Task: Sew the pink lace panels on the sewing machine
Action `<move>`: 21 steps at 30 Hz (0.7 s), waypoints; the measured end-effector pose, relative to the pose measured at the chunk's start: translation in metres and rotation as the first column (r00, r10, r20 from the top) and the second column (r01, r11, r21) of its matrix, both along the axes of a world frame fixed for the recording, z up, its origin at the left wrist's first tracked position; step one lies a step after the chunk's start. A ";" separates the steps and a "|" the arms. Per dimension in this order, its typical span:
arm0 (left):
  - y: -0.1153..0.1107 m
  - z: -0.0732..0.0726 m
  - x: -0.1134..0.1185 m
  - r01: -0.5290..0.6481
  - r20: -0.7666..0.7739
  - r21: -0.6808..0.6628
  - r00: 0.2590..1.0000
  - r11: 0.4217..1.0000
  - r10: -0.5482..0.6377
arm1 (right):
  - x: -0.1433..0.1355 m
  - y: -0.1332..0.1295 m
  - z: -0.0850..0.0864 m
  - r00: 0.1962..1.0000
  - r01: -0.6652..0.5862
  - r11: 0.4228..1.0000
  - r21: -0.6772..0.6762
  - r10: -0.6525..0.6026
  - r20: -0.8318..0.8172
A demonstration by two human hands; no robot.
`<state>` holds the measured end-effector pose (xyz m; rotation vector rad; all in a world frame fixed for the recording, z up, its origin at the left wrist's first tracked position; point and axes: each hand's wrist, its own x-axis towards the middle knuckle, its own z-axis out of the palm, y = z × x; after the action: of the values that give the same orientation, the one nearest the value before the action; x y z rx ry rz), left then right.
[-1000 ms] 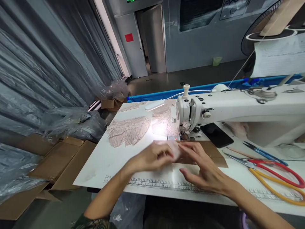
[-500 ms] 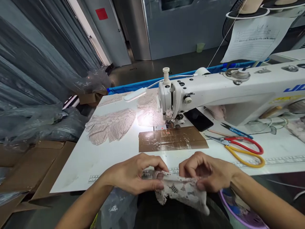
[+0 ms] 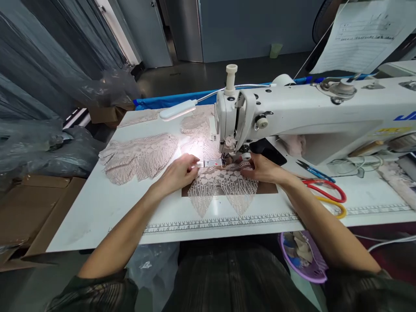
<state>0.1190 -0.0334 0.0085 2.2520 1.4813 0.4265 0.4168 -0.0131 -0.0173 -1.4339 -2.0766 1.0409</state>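
Note:
A pale pink lace piece lies spread in front of the sewing machine's needle, its two pointed ends toward me. Its top edge runs close to the presser foot. At the lace's upper left corner, my left hand pinches the edge between thumb and fingers. My right hand holds the upper right edge, just beside the presser foot, with its fingertips partly hidden. The white sewing machine stands over the lace, its lamp lighting the needle area.
More lace pieces lie on the left of the white table. Right of my right hand are scissors with red and yellow handles, blue-handled snips and a black phone. A purple basket sits below the table edge.
Both hands have moved forward from the table's front edge to the needle area. The lace, bunched between them before, now lies spread flat by the presser foot. My view has shifted too.

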 end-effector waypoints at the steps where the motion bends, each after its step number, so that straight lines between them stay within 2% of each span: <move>1: 0.001 -0.003 -0.003 -0.029 -0.043 0.123 0.998 0.992 0.035 | 0.001 0.003 -0.002 1.000 0.001 1.000 -0.010 -0.001 0.005; 3: 0.003 -0.008 -0.006 -0.043 -0.099 0.345 0.992 0.938 0.082 | 0.002 0.006 -0.003 1.000 -0.019 0.998 -0.065 0.017 -0.021; 5: 0.004 -0.014 -0.007 0.049 -0.110 0.461 0.994 0.886 0.003 | 0.002 0.005 -0.003 0.997 -0.043 0.996 -0.080 0.037 -0.072; 7: 0.003 -0.019 -0.003 0.254 -0.100 0.454 0.967 0.854 -0.235 | 0.001 0.001 -0.001 0.994 -0.037 0.997 -0.061 0.030 -0.106; 8: 0.001 -0.022 -0.001 0.373 -0.096 0.422 0.925 0.826 -0.368 | 0.000 -0.001 0.000 0.994 -0.022 0.999 -0.046 0.017 -0.109; 10: -0.002 -0.025 0.005 0.524 -0.105 0.365 0.844 0.769 -0.525 | 0.000 -0.004 0.001 0.997 0.017 1.000 -0.008 -0.018 -0.079; 12: -0.007 -0.027 0.010 0.553 -0.154 0.345 0.830 0.758 -0.536 | 0.000 -0.005 0.001 0.998 0.066 0.997 0.027 -0.065 -0.002; 15: -0.013 -0.027 0.016 0.520 -0.237 0.358 0.854 0.775 -0.463 | 0.001 -0.003 0.001 0.980 0.151 0.982 0.110 -0.163 0.113; 19: -0.020 -0.025 0.021 0.466 -0.306 0.332 0.876 0.820 -0.373 | 0.000 -0.001 0.000 0.973 0.173 0.967 0.185 -0.197 0.122; 21: -0.021 -0.025 0.023 0.463 -0.315 0.355 0.877 0.812 -0.362 | -0.002 -0.001 0.000 0.971 0.174 0.967 0.188 -0.200 0.133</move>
<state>0.1418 -0.0546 -0.0165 2.9730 1.0010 0.3771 0.4151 -0.0145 -0.0174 -1.6244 -2.0284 0.6768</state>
